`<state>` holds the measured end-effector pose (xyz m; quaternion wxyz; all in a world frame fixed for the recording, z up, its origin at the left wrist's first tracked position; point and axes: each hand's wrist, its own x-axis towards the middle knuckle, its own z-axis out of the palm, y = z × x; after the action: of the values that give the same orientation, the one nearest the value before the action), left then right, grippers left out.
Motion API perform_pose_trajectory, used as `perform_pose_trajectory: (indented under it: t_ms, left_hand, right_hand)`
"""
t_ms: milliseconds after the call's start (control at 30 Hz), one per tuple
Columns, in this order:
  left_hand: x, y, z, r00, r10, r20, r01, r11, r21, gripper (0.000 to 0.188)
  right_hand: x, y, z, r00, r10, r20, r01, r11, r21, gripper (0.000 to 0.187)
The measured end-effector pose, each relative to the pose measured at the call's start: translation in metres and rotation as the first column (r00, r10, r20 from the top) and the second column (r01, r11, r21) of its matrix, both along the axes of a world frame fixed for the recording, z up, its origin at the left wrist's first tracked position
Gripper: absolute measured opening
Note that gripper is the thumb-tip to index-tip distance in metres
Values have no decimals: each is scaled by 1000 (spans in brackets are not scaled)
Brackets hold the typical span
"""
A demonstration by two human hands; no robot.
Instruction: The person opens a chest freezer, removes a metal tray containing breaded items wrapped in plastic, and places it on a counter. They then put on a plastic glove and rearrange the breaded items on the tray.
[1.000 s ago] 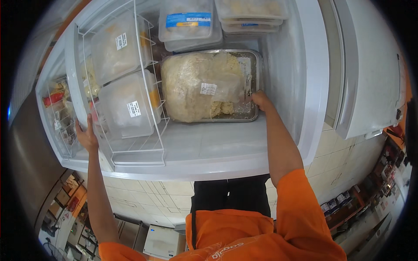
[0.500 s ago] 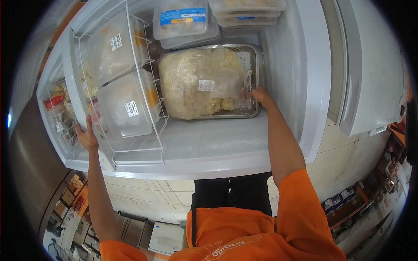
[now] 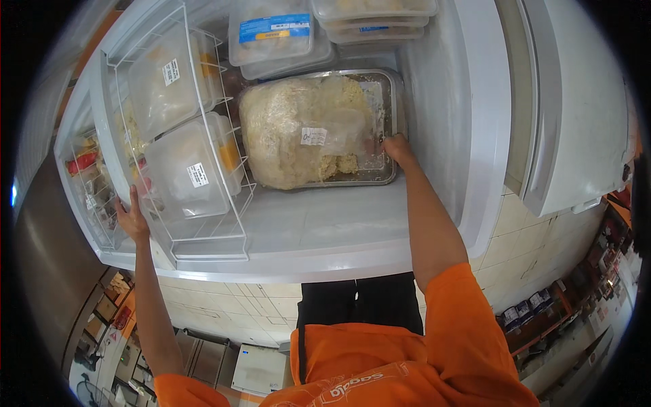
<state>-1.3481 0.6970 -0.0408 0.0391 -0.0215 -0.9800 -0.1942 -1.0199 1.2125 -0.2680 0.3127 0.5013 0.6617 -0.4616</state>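
My right hand (image 3: 399, 149) is closed on the right rim of a metal tray (image 3: 380, 180) inside a chest freezer. On the tray lies a large plastic-wrapped block of pale, crumbly food (image 3: 285, 142) with a white label; loose crumbs show at its right end. My left hand (image 3: 133, 221) rests on the white divider (image 3: 108, 136) at the freezer's left, thumb and fingers apart, holding nothing. Beside it a white wire basket (image 3: 210, 247) holds two lidded, frosted plastic containers (image 3: 190, 169), each with a white label.
Stacked plastic containers (image 3: 271, 51) with a blue label stand behind the tray, and another stack (image 3: 376, 24) to their right. Bagged items (image 3: 85, 163) lie in the far-left compartment. The freezer's front rim (image 3: 325, 270) runs before my body. Another white appliance (image 3: 576, 102) stands at right.
The view has shifted a little, so the tray, basket and containers appear slightly farther left. My right hand keeps its hold on the tray rim, and my left hand stays on the divider.
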Motion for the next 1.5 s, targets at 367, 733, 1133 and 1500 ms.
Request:
perform_pose_trajectory:
  t_ms: [367,733,1133,1500]
  left_hand:
    - [-4,-15,2,998,-58,-9,57,995,-86,76]
    - [-3,-1,2,999,-26,28,27,999,-31,76]
    - [-1,1,0,997,-9,81,4,998,60,74]
    - [-4,-4,-2,998,15,64,-17,1000,25,77]
  right_hand:
    - [4,-8,-17,992,-119,-34,121,989,81,41]
    - [-2,-2,-6,999,-14,32,12,998,63,43]
    - [-1,0,-1,998,-37,50,34,998,61,47]
    - [3,0,-14,997,-45,69,39,996,79,56]
